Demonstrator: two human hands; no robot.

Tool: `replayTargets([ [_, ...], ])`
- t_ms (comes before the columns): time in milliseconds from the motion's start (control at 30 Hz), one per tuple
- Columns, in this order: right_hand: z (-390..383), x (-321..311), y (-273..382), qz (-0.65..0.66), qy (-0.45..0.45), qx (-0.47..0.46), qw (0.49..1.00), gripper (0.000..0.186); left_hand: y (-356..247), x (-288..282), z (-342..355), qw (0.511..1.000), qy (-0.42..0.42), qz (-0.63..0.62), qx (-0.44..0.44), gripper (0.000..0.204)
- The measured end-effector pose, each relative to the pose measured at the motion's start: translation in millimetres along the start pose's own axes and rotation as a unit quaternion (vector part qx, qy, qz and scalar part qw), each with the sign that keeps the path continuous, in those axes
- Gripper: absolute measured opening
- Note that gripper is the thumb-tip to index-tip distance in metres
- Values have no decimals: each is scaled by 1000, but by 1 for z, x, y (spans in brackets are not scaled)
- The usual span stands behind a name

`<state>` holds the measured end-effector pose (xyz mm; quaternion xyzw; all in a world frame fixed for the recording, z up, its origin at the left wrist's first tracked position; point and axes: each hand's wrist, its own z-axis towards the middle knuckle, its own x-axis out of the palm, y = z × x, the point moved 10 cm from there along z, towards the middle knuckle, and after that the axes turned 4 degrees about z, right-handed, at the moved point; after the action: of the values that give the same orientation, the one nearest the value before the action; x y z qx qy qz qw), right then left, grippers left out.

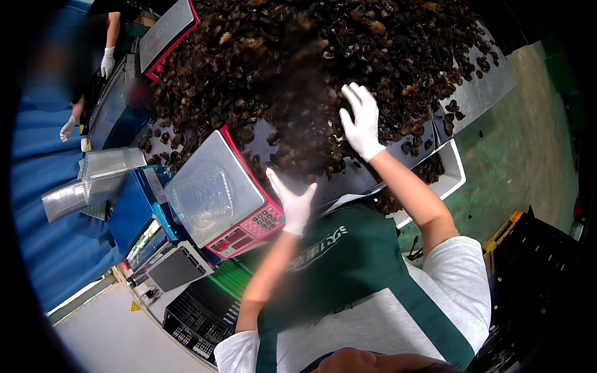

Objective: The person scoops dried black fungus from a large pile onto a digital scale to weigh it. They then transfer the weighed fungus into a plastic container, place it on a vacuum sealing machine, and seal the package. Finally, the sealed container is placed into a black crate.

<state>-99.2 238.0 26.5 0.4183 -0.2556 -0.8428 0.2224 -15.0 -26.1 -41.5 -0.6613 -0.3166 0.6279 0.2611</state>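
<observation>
- Little seems done so far: the pile of dark, mushroom-like pieces (pixel 261 56) is heaped thickly across the tabletop (pixel 491 90), and most of it appears left to be handled.
- One clear plastic container (pixel 200 194) is set on the near red-edged scale (pixel 246 196); no dark pieces are seen in it, so its filling is judged not yet begun.
- The left hand (pixel 293 202) is held with thumb and fingers spread, between the scale and the pile's near edge; nothing is seen gripped.
- The right hand (pixel 362 123) is held spread over the pile; whether pieces are touched cannot be told.
- Counted: two gloved hands; two red-edged scales, the second (pixel 166 34) placed farther off; one white box (pixel 458 166), with dark pieces inside; two co-worker's hands (pixel 107 62). The pieces are too many to be counted.
</observation>
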Motion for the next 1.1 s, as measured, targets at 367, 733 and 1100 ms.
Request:
replayTargets([
  [367,-13,36,30,152,95,-30,983,42,-5,9,12,995,-11,97,18,127],
  [733,-86,93,113,152,267,-119,944,45,-6,8,17,998,-65,20,19,105],
  [1100,-85,46,54,88,269,-109,953,43,5,6,2,996,-24,-74,-37,90],
])
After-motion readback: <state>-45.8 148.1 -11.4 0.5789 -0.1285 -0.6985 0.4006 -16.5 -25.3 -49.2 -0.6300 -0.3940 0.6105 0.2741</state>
